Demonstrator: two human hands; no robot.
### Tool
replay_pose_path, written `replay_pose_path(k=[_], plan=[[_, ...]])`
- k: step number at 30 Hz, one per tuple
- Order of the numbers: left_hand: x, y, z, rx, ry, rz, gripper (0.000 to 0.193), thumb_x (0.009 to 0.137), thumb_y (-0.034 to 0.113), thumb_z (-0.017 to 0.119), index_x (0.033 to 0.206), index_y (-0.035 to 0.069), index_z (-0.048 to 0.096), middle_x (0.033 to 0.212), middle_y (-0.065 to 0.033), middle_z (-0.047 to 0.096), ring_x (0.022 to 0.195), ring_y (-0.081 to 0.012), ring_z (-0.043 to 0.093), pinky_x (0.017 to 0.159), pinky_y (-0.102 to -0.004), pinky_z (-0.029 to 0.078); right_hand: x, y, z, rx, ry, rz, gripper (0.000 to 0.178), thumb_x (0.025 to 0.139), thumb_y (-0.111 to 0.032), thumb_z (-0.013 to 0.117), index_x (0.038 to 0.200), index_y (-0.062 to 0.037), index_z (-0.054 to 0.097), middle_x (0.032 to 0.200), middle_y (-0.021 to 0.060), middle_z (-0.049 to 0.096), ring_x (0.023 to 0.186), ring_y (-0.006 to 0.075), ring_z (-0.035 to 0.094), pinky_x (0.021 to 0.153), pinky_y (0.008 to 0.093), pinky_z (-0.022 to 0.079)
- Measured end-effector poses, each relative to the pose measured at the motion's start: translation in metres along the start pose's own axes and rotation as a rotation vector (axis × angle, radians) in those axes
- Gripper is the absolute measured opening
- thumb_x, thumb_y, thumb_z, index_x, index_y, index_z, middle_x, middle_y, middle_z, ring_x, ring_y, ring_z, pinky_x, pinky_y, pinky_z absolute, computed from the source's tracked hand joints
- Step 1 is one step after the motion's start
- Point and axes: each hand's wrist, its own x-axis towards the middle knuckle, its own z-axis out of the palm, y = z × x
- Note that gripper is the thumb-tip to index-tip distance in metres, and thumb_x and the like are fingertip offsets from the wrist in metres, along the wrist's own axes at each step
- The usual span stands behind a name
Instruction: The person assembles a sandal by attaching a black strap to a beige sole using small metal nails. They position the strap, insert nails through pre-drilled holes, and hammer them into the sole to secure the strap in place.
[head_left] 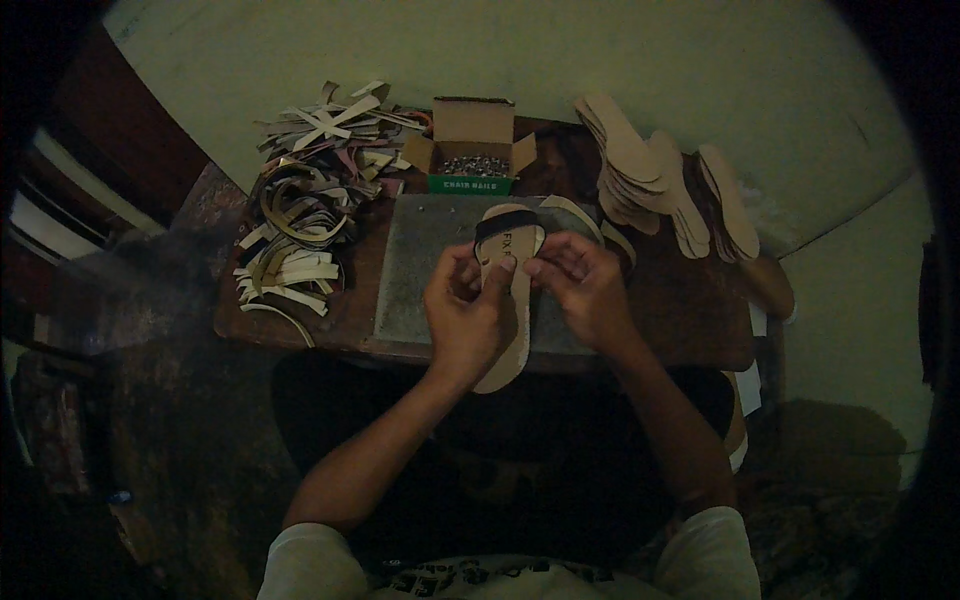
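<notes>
Over the front of the table, my left hand [468, 318] grips a tan sandal sole [516, 325], its thumb pressed on the upper face and its fingers at the left edge. A dark strap [508, 222] crosses the toe end of the sole. My right hand [592, 295] is closed in a pinch at the sole's right edge, beside one end of the strap; the fingertips are partly hidden. Just behind the right hand lie more strapped sandal pieces [572, 212]. Beneath both hands is a grey slab [408, 270].
An open green and brown box [470, 185] of small metal nails [475, 166] stands behind the slab. Piles of cut strips [300, 210] cover the left of the brown table [690, 325]. Stacked tan soles [622, 150] and further soles [730, 200] lie at the back right.
</notes>
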Motion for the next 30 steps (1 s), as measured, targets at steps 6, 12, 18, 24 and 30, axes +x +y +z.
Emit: replay_pose_path(k=[6,12,18,24,30], plan=[[0.0,0.0,-0.001,0.023,0.003,-0.019,0.017,0.09,0.002,0.065,0.104,0.001,0.055,0.095,-0.0086,0.067,0.085,-0.011,0.064,0.071,-0.024,0.05,0.001,0.002,-0.002,-0.053,-0.013,-0.025,0.014,0.088,0.0,0.067,0.097,-0.0003,0.056,0.094,0.0071,0.065,0.089,0.0124,0.062,0.078,0.0281,0.052],[-0.002,-0.001,0.0,0.021,-0.001,-0.017,0.017,0.089,0.005,0.067,0.103,0.004,0.056,0.094,-0.007,0.068,0.083,-0.0107,0.062,0.068,-0.0241,0.048,0.002,0.005,-0.002,-0.011,0.0,-0.031,0.016,0.087,0.0,0.068,0.093,-0.003,0.054,0.087,0.0033,0.063,0.079,0.0097,0.059,0.07,0.0261,0.049],[-0.003,-0.008,0.0,0.017,0.008,-0.02,0.016,0.09,0.004,0.066,0.103,0.003,0.056,0.095,-0.0083,0.068,0.084,-0.0113,0.063,0.068,-0.025,0.049,0.005,0.012,-0.005,0.047,-0.015,0.031,0.016,0.087,-0.003,0.069,0.092,-0.0038,0.055,0.085,0.003,0.063,0.079,0.01,0.059,0.069,0.026,0.049],[0.003,-0.005,0.0,0.038,0.04,-0.102,0.02,0.089,0.005,0.067,0.106,-0.001,0.058,0.095,-0.0107,0.069,0.084,-0.0126,0.065,0.071,-0.0254,0.051,0.011,0.01,-0.008,0.039,0.03,0.192,0.019,0.087,-0.008,0.071,0.103,-0.001,0.063,0.094,0.0055,0.068,0.083,0.0128,0.063,0.075,0.0274,0.051],[0.009,0.0,-0.003,0.035,0.026,-0.161,0.032,0.087,0.014,0.073,0.113,0.001,0.061,0.097,-0.0103,0.07,0.084,-0.0131,0.065,0.071,-0.025,0.05,0.01,0.004,-0.008,0.052,0.015,0.184,0.022,0.088,-0.01,0.069,0.107,0.0003,0.065,0.1,0.0076,0.069,0.086,0.0142,0.065,0.078,0.0284,0.051]])
